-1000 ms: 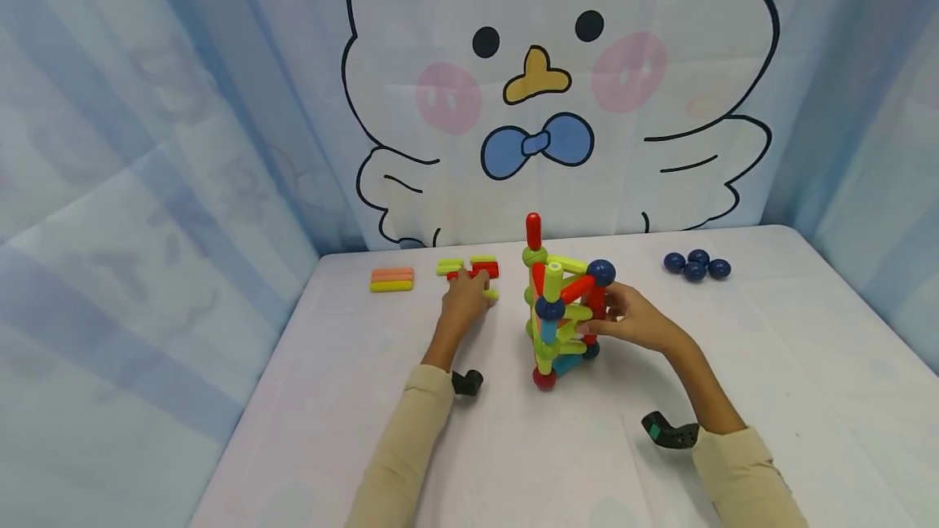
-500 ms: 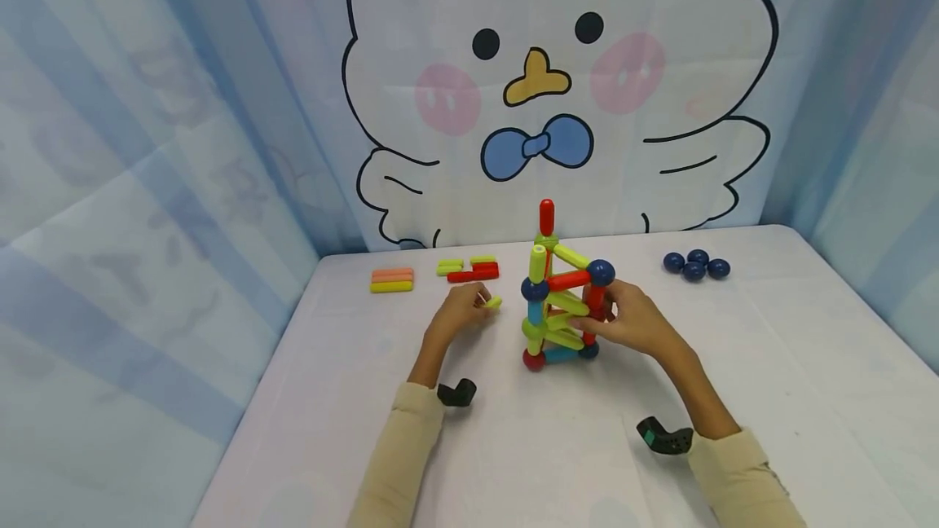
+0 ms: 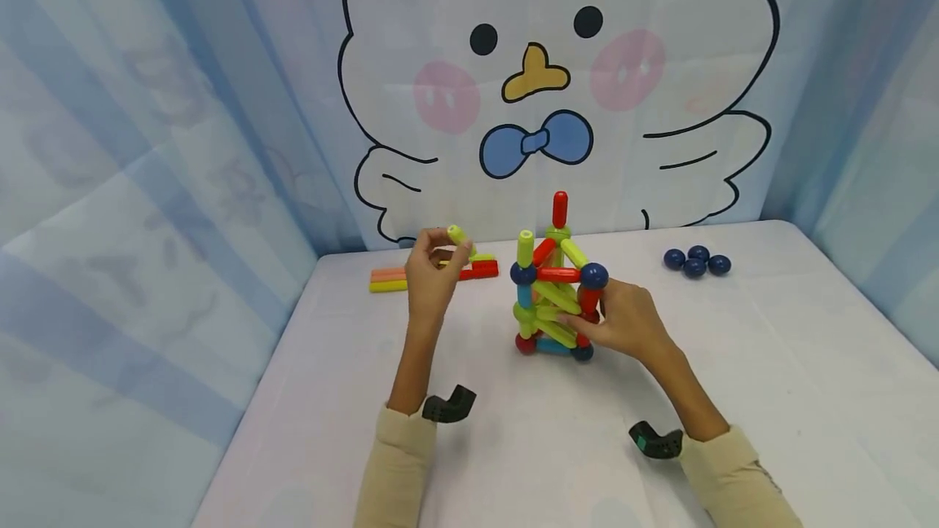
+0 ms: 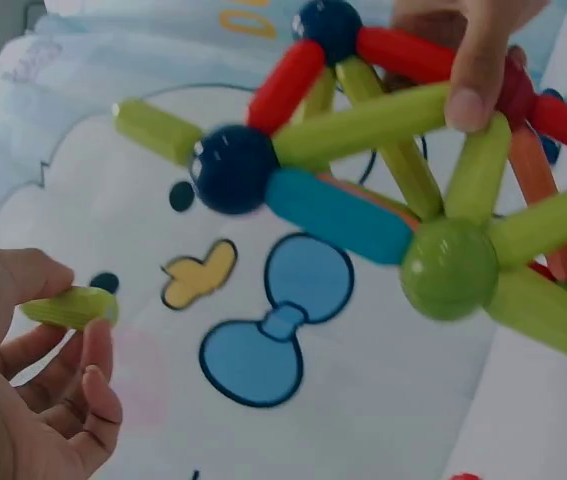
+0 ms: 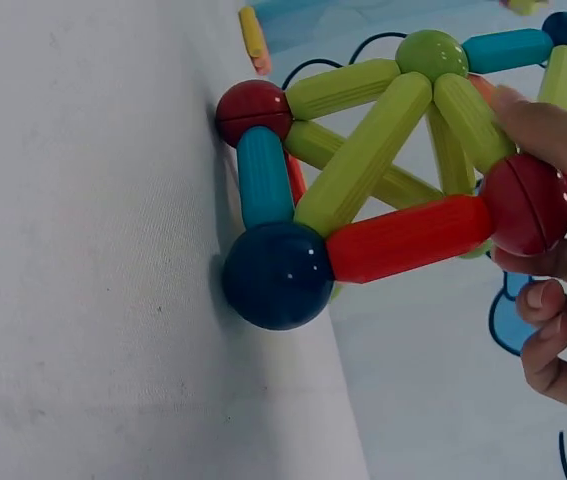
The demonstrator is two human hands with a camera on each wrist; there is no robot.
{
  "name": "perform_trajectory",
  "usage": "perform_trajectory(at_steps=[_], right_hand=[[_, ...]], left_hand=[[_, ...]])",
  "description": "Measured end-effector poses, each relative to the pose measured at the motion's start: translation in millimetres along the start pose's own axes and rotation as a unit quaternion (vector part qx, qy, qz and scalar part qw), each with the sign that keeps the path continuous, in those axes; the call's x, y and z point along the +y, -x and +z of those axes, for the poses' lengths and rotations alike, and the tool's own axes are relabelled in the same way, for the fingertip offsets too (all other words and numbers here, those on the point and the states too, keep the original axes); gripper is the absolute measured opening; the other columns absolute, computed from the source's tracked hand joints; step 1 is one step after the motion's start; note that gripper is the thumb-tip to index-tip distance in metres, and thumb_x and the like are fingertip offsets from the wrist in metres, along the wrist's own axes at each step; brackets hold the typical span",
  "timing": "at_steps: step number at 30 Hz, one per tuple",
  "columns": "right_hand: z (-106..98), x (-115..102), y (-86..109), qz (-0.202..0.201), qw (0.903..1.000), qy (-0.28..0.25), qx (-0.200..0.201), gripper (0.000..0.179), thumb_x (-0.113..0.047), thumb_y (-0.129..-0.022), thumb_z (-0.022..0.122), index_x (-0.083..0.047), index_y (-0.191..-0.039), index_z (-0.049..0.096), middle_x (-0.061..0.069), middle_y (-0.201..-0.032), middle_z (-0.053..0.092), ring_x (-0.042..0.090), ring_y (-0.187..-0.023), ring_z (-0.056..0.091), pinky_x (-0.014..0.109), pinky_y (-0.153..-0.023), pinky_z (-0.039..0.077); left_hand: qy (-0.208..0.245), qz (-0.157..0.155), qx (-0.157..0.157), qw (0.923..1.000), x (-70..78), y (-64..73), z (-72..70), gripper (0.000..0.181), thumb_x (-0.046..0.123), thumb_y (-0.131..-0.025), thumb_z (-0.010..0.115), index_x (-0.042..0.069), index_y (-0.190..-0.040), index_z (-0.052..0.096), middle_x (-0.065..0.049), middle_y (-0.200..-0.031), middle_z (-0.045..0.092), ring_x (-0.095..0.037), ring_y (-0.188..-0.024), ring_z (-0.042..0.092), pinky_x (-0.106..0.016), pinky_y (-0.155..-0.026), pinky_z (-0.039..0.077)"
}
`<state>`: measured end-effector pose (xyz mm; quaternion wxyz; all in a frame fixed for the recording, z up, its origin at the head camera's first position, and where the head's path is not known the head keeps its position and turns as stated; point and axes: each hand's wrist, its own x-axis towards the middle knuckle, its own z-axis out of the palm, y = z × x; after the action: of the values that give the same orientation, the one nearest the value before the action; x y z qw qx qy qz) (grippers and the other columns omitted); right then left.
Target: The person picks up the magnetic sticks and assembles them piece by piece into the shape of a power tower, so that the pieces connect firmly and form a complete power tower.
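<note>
My left hand [image 3: 433, 271] pinches a short lime-green magnetic rod [image 3: 458, 235] between thumb and fingers, raised left of the tower. The left wrist view shows the rod [image 4: 71, 308] apart from the structure. The tower [image 3: 557, 298] is built of magnetic rods and balls in green, red, blue and teal. A red rod [image 3: 561, 209] stands up from its top green ball, and a green rod [image 3: 525, 248] from a dark blue ball. My right hand [image 3: 627, 320] grips the tower's right side around a red ball [image 5: 529, 205]; lower balls sit at the tabletop.
Behind the left hand lie red rods [image 3: 480, 270] and a yellow rod [image 3: 388, 286] with orange ones. Several dark blue balls [image 3: 694, 268] are grouped at the back right. A patterned curtain [image 3: 535, 186] hangs behind the white table [image 3: 513, 446].
My left hand has picked up the green rod from beside the red rods and lifted it. My right hand has turned the tower and shifted its base slightly left.
</note>
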<state>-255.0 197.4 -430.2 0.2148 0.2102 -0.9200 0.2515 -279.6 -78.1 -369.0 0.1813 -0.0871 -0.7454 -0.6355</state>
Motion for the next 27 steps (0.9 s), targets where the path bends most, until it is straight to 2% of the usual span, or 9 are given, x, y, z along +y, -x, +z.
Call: perform_trajectory(at_steps=[2, 3, 6, 9, 11, 14, 17, 21, 27], right_hand=[[-1, 0, 0.2, -0.025, 0.9995, -0.007, 0.018, 0.05, -0.042, -0.072, 0.084, -0.007, -0.096, 0.056, -0.002, -0.055, 0.046, 0.008, -0.047, 0.036, 0.021, -0.043, 0.033], [-1, 1, 0.1, -0.039, 0.9988, -0.014, 0.027, 0.048, -0.041, -0.071, 0.084, -0.008, -0.093, 0.057, -0.002, -0.054, 0.046, 0.007, -0.047, 0.036, 0.02, -0.043, 0.034], [-1, 3, 0.1, -0.075, 0.9951, -0.042, 0.049, 0.041, -0.037, -0.072, 0.085, -0.009, -0.088, 0.059, -0.003, -0.054, 0.05, 0.004, -0.048, 0.038, 0.019, -0.043, 0.037], [1, 5, 0.2, -0.109, 0.989, -0.078, 0.062, 0.035, -0.034, -0.075, 0.083, -0.008, -0.087, 0.063, -0.006, -0.055, 0.054, 0.001, -0.05, 0.041, 0.018, -0.044, 0.04], [3, 5, 0.8, -0.128, 0.985, -0.096, 0.065, 0.033, -0.032, -0.077, 0.082, -0.007, -0.089, 0.065, -0.007, -0.056, 0.054, 0.0, -0.05, 0.042, 0.018, -0.045, 0.041], [4, 5, 1.1, -0.146, 0.9816, -0.108, 0.06, 0.031, -0.027, -0.078, 0.082, -0.006, -0.092, 0.064, -0.006, -0.057, 0.055, -0.001, -0.051, 0.043, 0.017, -0.046, 0.042], [3, 5, 1.9, -0.147, 0.9817, -0.108, 0.053, 0.029, -0.019, -0.074, 0.084, -0.007, -0.091, 0.063, -0.004, -0.056, 0.054, -0.001, -0.052, 0.042, 0.017, -0.046, 0.042], [-4, 4, 1.3, -0.125, 0.9845, -0.12, 0.023, 0.027, -0.014, -0.072, 0.085, -0.009, -0.087, 0.063, -0.007, -0.058, 0.053, 0.0, -0.053, 0.042, 0.018, -0.048, 0.043], [-11, 4, -2.7, -0.062, 0.9845, -0.153, -0.058, 0.025, -0.022, -0.076, 0.084, -0.011, -0.09, 0.067, -0.012, -0.064, 0.06, 0.005, -0.057, 0.05, 0.022, -0.052, 0.048]], left_hand=[[0.038, 0.049, 0.026, 0.9978, 18.1, 7.5, 1.4, 0.032, 0.025, -0.093, 0.068, 0.005, -0.115, 0.056, -0.01, -0.109, 0.061, -0.019, -0.084, 0.062, -0.021, -0.075, 0.054], [0.055, 0.072, 0.024, 0.9956, 27.0, 12.2, 2.7, 0.031, 0.022, -0.093, 0.068, 0.004, -0.116, 0.056, -0.011, -0.108, 0.061, -0.019, -0.079, 0.061, -0.02, -0.072, 0.053], [0.072, 0.134, -0.03, 0.9879, 48.2, 27.3, 11.6, 0.029, 0.016, -0.093, 0.068, 0.002, -0.116, 0.057, -0.013, -0.107, 0.062, -0.017, -0.068, 0.06, -0.02, -0.065, 0.053], [0.059, 0.168, -0.108, 0.9781, 59.5, 41.4, 27.3, 0.03, 0.013, -0.091, 0.069, 0.002, -0.117, 0.059, -0.014, -0.105, 0.065, -0.015, -0.057, 0.059, -0.023, -0.057, 0.053], [0.034, 0.172, -0.142, 0.9742, 61.4, 47.8, 40.0, 0.032, 0.015, -0.091, 0.07, 0.005, -0.119, 0.06, -0.013, -0.104, 0.068, -0.011, -0.053, 0.058, -0.024, -0.054, 0.054], [0.002, 0.163, -0.166, 0.9726, 59.6, 52.3, 58.6, 0.033, 0.018, -0.09, 0.07, 0.006, -0.12, 0.06, -0.011, -0.103, 0.071, -0.007, -0.05, 0.057, -0.024, -0.052, 0.054], [-0.031, 0.159, -0.166, 0.9727, 56.2, 52.2, 74.3, 0.033, 0.02, -0.09, 0.07, 0.007, -0.119, 0.061, -0.01, -0.104, 0.072, -0.003, -0.05, 0.057, -0.022, -0.052, 0.053], [-0.083, 0.176, -0.148, 0.9695, 54.0, 49.8, 87.7, 0.031, 0.021, -0.09, 0.071, 0.007, -0.116, 0.062, -0.008, -0.103, 0.073, -0.001, -0.051, 0.055, -0.016, -0.052, 0.052], [-0.14, 0.192, -0.132, 0.9623, 55.7, 48.0, 90.1, 0.035, 0.025, -0.089, 0.071, 0.007, -0.118, 0.063, -0.006, -0.104, 0.074, -0.001, -0.057, 0.06, -0.01, -0.056, 0.05]])
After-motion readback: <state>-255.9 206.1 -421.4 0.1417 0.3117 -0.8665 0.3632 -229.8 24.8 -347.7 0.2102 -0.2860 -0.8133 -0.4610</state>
